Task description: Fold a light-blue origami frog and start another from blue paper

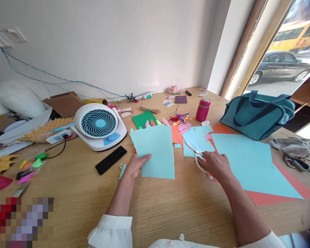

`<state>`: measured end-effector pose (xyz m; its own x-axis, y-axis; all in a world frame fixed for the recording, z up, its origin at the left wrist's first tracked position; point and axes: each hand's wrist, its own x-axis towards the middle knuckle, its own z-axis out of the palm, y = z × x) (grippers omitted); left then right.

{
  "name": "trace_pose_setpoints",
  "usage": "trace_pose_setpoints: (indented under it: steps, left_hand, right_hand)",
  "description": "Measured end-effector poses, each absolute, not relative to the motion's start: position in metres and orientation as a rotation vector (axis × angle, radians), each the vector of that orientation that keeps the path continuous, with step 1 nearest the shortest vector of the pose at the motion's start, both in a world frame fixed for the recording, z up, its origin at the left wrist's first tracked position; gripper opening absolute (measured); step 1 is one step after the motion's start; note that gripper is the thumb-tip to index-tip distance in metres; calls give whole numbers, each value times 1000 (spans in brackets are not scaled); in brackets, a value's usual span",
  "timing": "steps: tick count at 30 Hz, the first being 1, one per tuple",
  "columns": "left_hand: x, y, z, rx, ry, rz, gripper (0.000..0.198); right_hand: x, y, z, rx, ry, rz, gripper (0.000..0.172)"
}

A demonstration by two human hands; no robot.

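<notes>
My left hand (pixel 136 165) pinches the lower left edge of a light blue paper sheet (pixel 156 148), held slightly lifted over the wooden table (pixel 170 206). My right hand (pixel 215 165) is closed round the white handles of a pair of scissors (pixel 195 153), whose blades point up and left over another light blue sheet (pixel 196 139). A large light blue sheet (pixel 250 165) lies to the right on an orange-red sheet (pixel 279 198).
A white and blue desk fan (pixel 100 125) and a black phone (pixel 111 160) sit to the left. A red bottle (pixel 203 109), a green sheet (pixel 143 119), paper scraps (pixel 181 119), a teal bag (pixel 258 113) and keys (pixel 297 163) lie around.
</notes>
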<state>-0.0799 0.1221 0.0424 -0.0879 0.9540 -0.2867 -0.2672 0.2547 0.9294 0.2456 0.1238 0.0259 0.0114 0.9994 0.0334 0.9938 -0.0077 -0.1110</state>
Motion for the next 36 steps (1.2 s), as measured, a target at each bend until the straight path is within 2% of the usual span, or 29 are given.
trace_pose_setpoints:
  steps: [7, 13, 15, 18, 22, 25, 29, 36]
  left_hand:
    - [-65, 117, 29, 767, 1203, 1226, 75]
    - [-59, 113, 23, 721, 1224, 1103, 65]
    - [-57, 113, 21, 724, 1229, 1091, 65]
    - [-52, 113, 17, 737, 1220, 1066, 67]
    - [-48, 114, 15, 760, 1184, 1028, 61]
    - [-48, 117, 15, 770, 1183, 1025, 52]
    - [-50, 120, 15, 785, 1191, 1054, 50]
    - [-56, 124, 1, 802, 1270, 1084, 54]
  right_hand:
    - [250, 125, 23, -2237, -2205, 106, 40]
    - [250, 121, 26, -2077, -2147, 237, 28]
    - [238, 118, 29, -1878, -1998, 376, 31]
    - [212, 112, 30, -1543, -1804, 764, 35]
    - [194, 109, 24, -1455, -1741, 930, 36]
    - [197, 111, 19, -1502, -1653, 928, 40]
    - [210, 116, 18, -1603, -1559, 810, 44]
    - [258, 126, 25, -1709, -1404, 409, 36]
